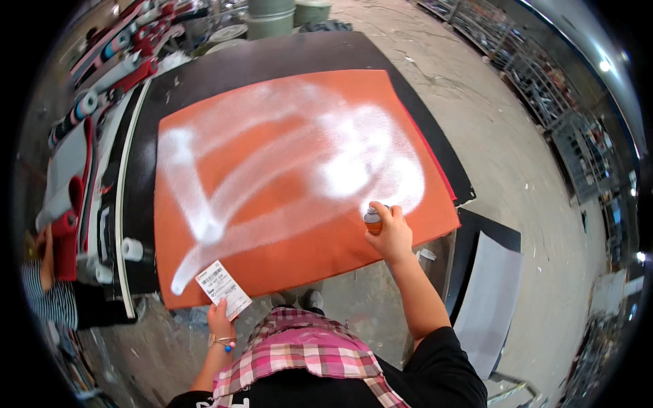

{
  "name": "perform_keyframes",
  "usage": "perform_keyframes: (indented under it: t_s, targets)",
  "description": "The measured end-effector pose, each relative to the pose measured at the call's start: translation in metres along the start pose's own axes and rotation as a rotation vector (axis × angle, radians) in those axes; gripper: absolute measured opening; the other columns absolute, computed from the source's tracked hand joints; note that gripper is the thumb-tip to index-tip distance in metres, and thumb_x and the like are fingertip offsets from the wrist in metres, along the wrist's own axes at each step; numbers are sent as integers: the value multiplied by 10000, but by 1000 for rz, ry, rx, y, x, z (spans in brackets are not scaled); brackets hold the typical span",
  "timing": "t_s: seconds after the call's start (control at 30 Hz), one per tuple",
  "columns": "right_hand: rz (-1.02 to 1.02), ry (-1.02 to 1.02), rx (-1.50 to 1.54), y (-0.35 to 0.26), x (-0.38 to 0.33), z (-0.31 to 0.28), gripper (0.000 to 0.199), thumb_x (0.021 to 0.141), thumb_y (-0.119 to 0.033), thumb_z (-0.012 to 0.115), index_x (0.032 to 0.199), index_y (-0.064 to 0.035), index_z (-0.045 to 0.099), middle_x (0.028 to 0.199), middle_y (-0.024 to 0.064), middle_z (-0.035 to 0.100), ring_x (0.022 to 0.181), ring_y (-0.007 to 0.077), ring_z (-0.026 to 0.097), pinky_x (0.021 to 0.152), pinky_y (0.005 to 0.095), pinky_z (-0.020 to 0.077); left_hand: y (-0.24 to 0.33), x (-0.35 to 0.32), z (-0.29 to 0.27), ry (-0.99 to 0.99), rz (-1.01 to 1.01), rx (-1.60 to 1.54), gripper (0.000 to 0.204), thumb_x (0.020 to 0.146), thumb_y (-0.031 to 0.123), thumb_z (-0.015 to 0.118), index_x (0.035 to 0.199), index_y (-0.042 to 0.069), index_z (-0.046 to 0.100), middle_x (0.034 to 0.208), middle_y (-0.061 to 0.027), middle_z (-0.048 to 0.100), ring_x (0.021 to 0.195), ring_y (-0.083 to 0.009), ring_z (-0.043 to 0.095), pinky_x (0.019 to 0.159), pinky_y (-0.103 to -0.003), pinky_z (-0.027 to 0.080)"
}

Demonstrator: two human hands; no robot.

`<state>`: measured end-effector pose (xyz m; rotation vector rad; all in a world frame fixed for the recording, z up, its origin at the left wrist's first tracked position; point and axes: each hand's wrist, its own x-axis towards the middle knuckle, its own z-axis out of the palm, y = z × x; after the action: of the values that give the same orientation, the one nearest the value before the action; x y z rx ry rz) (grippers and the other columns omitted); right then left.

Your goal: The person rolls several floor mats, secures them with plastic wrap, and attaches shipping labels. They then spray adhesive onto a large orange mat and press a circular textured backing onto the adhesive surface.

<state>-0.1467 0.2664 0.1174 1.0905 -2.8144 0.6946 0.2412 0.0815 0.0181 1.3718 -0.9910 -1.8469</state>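
Note:
An orange sheet (272,255) covers most of the dark table (224,64), with broad white sprayed streaks across it and the thickest white at its right half. My right hand (394,234) grips a small spray can (373,216) over the sheet's near right part, a finger on its top. Much of the can is hidden behind the fingers. In my left hand (221,321) is a white printed label (223,289), held by its lower end at the sheet's near left edge.
Rolls of material (88,102) crowd the left side, where another person in a striped sleeve (44,292) stands. A white roll (132,249) lies on the table's left edge. At the right, a grey sheet (483,299) rests on a dark board. Racks (578,149) line the far right.

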Motion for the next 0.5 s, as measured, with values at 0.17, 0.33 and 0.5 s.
perform_keyframes:
  t_s: [0.17,0.33,0.5]
  targets:
    - [-22,-109,28,-70,35,54,597,607,-183,699,1159,-285,496,1010,109,482,853,297,584,665,397,513,17,37,-41,62,-9,-35,188,867,181,527,979,30,541,832,-68,642,624,-163,619,440,-271,463]
    - [-79,-124,53,-51,77,114,627,598,-179,714,1172,-281,484,1022,105,483,880,306,575,685,410,504,-23,50,-46,207,25,-143,194,877,163,517,984,3,540,860,-84,633,666,-171,616,468,-272,457]
    - [-82,-103,27,-29,129,177,659,599,-167,717,1202,-255,467,1015,118,489,903,335,557,724,422,492,-76,70,-58,428,4,-221,173,878,175,520,976,33,537,855,-69,634,665,-174,618,459,-271,447]
